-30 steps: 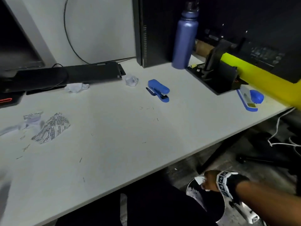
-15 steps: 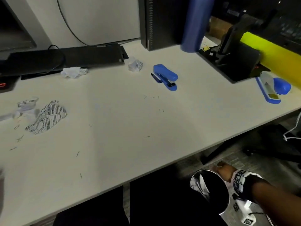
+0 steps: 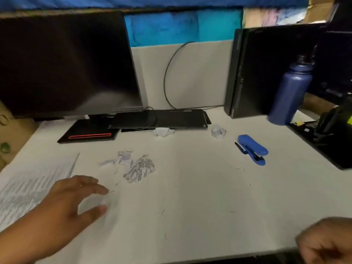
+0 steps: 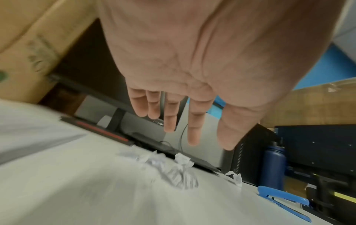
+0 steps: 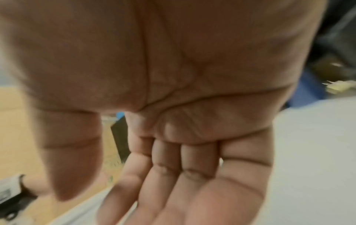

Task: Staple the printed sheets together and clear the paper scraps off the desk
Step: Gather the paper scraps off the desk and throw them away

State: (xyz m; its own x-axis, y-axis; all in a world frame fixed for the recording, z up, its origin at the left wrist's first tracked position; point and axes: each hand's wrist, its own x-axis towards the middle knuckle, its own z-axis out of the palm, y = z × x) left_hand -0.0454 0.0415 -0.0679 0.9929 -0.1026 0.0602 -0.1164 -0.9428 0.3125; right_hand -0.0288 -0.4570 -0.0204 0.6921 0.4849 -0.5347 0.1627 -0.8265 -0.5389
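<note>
Left hand: the left hand (image 3: 70, 199) hovered over the near-left part of the desk (image 3: 190, 197), palm down, fingers (image 4: 170, 120) straight and spread, holding nothing; fingertips pointed toward the scraps.
Right hand: the right hand (image 3: 327, 242) sat at the near-right desk edge, blurred; the right wrist view showed its fingers (image 5: 165, 179) straight and together, palm empty.
Printed sheets: the printed sheets (image 3: 32, 185) lay flat at the left edge of the desk, just left of the left hand, long axis running from the near-left toward the far-right, blurred.
Printed scrap: a crumpled printed scrap (image 3: 140, 170) lay just beyond the left fingertips, apart from them, its text lines running slantwise.
Torn scrap: a smaller torn scrap (image 3: 119, 160) lay touching its left side.
Far wads: a crumpled wad (image 3: 163, 131) lay against the front of the black keyboard (image 3: 162, 120); a second wad (image 3: 218, 131) lay right of it, near the keyboard's right end.
Stapler: the blue stapler (image 3: 253, 149) lay on the right half of the desk, well apart from both hands, long axis from far-left to near-right, mouth end nearer the camera.
Pen: a dark pen (image 3: 240, 148) lay just beside the stapler's left side, parallel to it.
Bottle: a blue bottle (image 3: 289, 92) stood upright at the far right beside the black computer tower (image 3: 266, 71).
Monitor: a dark monitor (image 3: 66, 63) stood at the far left.
</note>
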